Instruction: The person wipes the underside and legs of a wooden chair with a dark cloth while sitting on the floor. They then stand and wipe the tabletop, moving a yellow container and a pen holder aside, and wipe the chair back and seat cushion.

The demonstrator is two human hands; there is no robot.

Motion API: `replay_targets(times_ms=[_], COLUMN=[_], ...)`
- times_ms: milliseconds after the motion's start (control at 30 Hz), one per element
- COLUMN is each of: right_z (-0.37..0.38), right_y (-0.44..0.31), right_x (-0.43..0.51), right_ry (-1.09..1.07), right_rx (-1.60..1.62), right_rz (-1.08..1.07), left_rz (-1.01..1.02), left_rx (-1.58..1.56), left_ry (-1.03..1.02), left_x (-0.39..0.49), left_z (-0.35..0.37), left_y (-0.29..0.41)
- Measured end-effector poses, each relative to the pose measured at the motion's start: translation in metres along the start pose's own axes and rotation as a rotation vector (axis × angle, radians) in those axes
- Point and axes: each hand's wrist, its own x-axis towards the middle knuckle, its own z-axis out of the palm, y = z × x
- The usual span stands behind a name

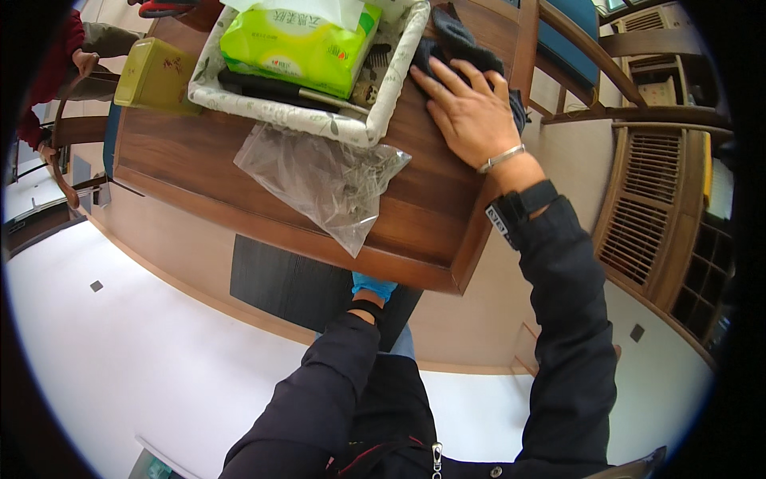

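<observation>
My bare right hand (pixel 476 117), with a silver bangle at the wrist, holds a bunched dark cloth (pixel 464 33) flat against the wooden table (pixel 197 161). Its fingers spread over the cloth, near the table's right edge. To its left stands a fabric-lined basket (pixel 287 117) with a green tissue pack (pixel 293 48) in it. A clear plastic bag (pixel 323 173) lies in front of the basket, partly against it. My left hand (pixel 374 284) wears a blue glove and reaches below the table's front edge, which hides its fingers.
A yellow-green plastic container (pixel 157 75) stands left of the basket. The basket also holds a comb (pixel 378 58) and a black-handled tool (pixel 263 84). Wooden chairs (pixel 598 54) flank the table. A person in a red sleeve (pixel 57 45) stands at far left, touching a chair back.
</observation>
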Motion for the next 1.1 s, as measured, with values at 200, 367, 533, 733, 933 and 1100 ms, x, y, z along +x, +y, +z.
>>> replay_targets(times_ms=[200,367,533,733,933,1100], right_z=[-0.032,-0.057,-0.044,-0.014,0.019,0.028], right_y=[-0.070,-0.156,-0.242,-0.323,-0.408,-0.431], right_x=[-0.078,-0.131,-0.142,-0.076,0.042,0.081], right_ry=[-0.047,-0.136,-0.058,0.011,0.074,0.117], right_rx=[0.054,0.001,-0.048,-0.011,0.240,0.352], right_rz=[0.066,0.209,0.344,0.384,0.173,0.033], left_rz=[0.067,0.071,0.137,0.235,-0.130,0.124], left_rx=[-0.042,-0.124,-0.153,0.016,-0.644,-0.182], left_ry=[0.014,-0.052,0.160,0.345,0.108,0.088], left_x=[0.008,0.008,-0.021,-0.055,-0.065,-0.065], left_z=[-0.010,-0.059,-0.120,-0.155,-0.123,-0.105], left_y=[0.003,0.002,-0.083,-0.191,-0.213,-0.225])
